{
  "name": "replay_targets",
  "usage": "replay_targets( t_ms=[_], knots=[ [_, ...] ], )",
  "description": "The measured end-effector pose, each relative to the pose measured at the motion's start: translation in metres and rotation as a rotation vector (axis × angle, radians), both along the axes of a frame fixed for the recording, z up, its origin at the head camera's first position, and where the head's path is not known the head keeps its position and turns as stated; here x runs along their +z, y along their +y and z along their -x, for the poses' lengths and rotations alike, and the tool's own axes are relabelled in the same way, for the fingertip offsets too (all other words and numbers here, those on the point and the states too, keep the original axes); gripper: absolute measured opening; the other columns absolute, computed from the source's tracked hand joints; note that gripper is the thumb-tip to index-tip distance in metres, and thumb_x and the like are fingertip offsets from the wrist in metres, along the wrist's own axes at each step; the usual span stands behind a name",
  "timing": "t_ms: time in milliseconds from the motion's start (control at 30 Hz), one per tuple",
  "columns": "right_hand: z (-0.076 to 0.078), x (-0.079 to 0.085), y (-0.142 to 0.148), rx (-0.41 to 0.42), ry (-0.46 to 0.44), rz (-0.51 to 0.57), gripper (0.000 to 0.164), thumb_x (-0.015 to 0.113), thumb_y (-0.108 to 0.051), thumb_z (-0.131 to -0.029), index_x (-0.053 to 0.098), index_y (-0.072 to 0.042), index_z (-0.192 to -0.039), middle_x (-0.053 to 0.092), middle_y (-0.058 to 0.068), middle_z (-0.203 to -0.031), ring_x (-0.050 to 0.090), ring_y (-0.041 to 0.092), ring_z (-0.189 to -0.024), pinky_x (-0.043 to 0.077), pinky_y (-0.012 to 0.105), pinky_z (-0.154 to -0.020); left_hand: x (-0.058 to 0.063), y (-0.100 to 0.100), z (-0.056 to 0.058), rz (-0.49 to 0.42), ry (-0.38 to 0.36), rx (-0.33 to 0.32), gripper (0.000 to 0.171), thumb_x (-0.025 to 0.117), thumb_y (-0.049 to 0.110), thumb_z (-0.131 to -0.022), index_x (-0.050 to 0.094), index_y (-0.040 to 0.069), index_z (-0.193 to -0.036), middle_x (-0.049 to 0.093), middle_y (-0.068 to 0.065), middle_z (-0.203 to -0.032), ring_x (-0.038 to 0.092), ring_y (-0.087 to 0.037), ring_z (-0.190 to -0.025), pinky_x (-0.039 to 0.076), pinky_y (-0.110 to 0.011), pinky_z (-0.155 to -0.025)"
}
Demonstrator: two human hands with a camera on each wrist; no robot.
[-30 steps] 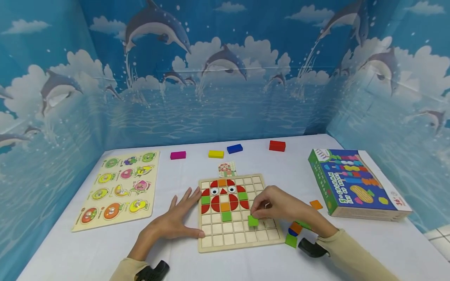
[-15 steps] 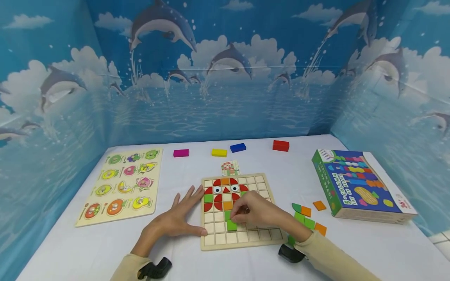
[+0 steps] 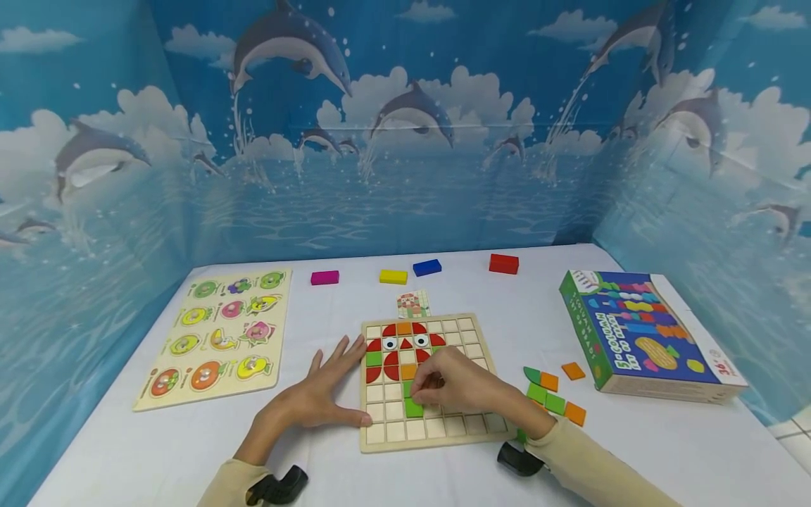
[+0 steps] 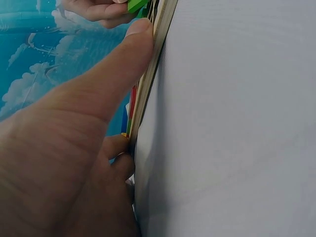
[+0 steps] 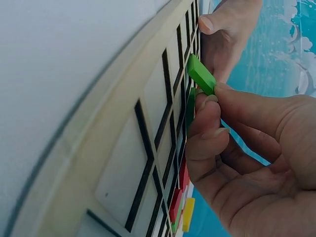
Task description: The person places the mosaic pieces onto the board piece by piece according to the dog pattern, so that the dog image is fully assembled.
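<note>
A square wooden grid board lies on the white table, with red, orange, green and eye tiles set in its upper left part. Between thumb and fingertips my right hand pinches a green square tile. In the right wrist view that tile is tilted, one edge at the grid. Just above it, another green tile sits in the board, partly covered by the fingers. My left hand rests with spread fingers along the board's left edge, and its thumb touches the rim.
Loose green and orange tiles lie right of the board, partly behind the right wrist. A small picture card is beyond the board. A fruit puzzle stands left, a bead box right. Coloured blocks line the back.
My right hand has carried the green tile leftward across the board to below the placed green tile, and the tile is now tilted there. The left hand stays at the board's edge.
</note>
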State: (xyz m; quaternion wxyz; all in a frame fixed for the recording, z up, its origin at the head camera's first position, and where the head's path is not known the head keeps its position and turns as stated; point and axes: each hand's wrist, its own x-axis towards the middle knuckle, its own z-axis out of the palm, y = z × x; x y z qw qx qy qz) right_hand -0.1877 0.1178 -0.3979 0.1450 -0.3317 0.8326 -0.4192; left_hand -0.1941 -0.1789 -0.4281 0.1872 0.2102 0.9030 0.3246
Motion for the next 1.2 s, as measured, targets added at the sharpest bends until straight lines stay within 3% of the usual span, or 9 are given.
replay_targets(
  t_ms=[200, 567, 767, 1200],
  knots=[
    [-0.0019, -0.0010, -0.0021, -0.020, 0.062, -0.041, 0.009, 0.085, -0.002, -0.092, 0.083, -0.010, -0.089, 0.073, -0.010, -0.079, 0.059, 0.001, -0.071, 0.058, 0.020, -0.067, -0.0004, -0.0004, -0.0002, -0.009, 0.004, -0.004, 0.123, 0.095, 0.051, -0.078, 0.024, 0.021, -0.174, 0.013, 0.002, -0.182, -0.005, -0.028, -0.169, -0.014, -0.060, -0.132],
    [-0.0017, 0.0008, -0.0024, -0.029, 0.116, -0.058, 0.011, 0.089, -0.003, -0.088, 0.082, -0.011, -0.086, 0.070, -0.011, -0.078, 0.058, 0.001, -0.069, 0.056, 0.020, -0.063, -0.0001, -0.0009, 0.0001, -0.008, 0.007, -0.008, 0.123, 0.095, 0.052, -0.078, 0.024, 0.021, -0.174, 0.013, 0.003, -0.182, -0.005, -0.027, -0.169, -0.014, -0.060, -0.132],
    [-0.0007, 0.0004, -0.0033, 0.045, 0.087, -0.078, 0.018, 0.095, -0.007, -0.082, 0.078, -0.011, -0.085, 0.064, -0.013, -0.073, 0.055, 0.000, -0.066, 0.055, 0.019, -0.060, 0.0001, -0.0010, -0.0001, -0.007, 0.007, -0.006, 0.124, 0.096, 0.052, -0.077, 0.025, 0.021, -0.174, 0.013, 0.003, -0.182, -0.004, -0.028, -0.169, -0.014, -0.060, -0.132],
    [0.0003, -0.0004, -0.0003, -0.013, 0.146, -0.100, 0.007, 0.084, -0.001, -0.092, 0.082, -0.008, -0.093, 0.073, -0.009, -0.084, 0.058, 0.001, -0.072, 0.056, 0.020, -0.066, 0.0002, -0.0010, -0.0002, -0.005, -0.003, 0.004, 0.124, 0.096, 0.052, -0.077, 0.024, 0.022, -0.174, 0.013, 0.004, -0.182, -0.005, -0.027, -0.169, -0.015, -0.060, -0.132]
  ],
)
